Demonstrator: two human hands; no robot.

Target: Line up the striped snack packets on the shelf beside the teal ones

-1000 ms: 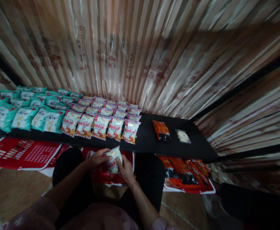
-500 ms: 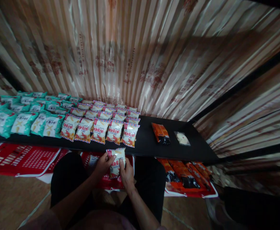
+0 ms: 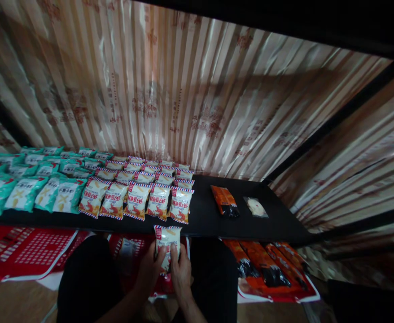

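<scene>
Between my knees, just in front of the shelf edge, I hold a white and orange snack bag (image 3: 168,234) upright with its printed front toward me. My left hand (image 3: 151,268) grips its left side, and my right hand (image 3: 181,268) grips the right side with the thumb across the front. Beyond it on the black shelf stand rows of matching snack bags (image 3: 137,200) with striped edges. Teal snack bags (image 3: 69,195) fill the shelf to their left. Below my hands sits a red basket (image 3: 149,246), partly hidden by my arms.
An orange and black packet (image 3: 224,201) and a small clear packet (image 3: 256,207) lie on the shelf (image 3: 202,211) at right. Another red basket (image 3: 277,294) holds several orange packets below. A red basket (image 3: 25,251) is at lower left. Striped sheeting (image 3: 170,89) hangs behind.
My view has tilted up, so the shelf and bags sit lower in the picture. Both hands still hold the same bag, its top now showing more plainly.
</scene>
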